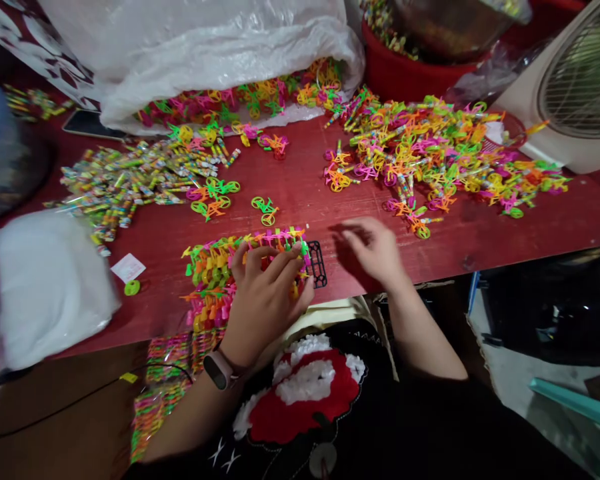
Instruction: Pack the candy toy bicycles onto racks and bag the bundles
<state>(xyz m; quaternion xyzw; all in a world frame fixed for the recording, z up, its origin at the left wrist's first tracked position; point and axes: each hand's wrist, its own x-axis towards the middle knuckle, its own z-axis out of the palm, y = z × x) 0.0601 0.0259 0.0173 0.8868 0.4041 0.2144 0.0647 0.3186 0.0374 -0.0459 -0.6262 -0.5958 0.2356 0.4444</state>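
Rows of small colourful plastic toys [210, 263] stand packed together near the front edge of the red table. Over their right end lies my left hand [270, 287], fingers spread and bent, fingertips touching the toys. A black plastic rack [317, 265] sticks out at the right end of the rows. My right hand [375, 250] is held just right of the rack, above the table, its fingers slightly apart and nothing visible in them. A green and orange toy bicycle [265, 210] lies behind the rows.
Candy-like tubes [140, 177] are heaped at the left, toy bicycles with tubes [420, 153] at the right. Behind them are a white plastic sack [205, 47], a red tub [397, 70] and a fan [575, 87]. A white bag [53, 287] and blue container [0, 147] are left.
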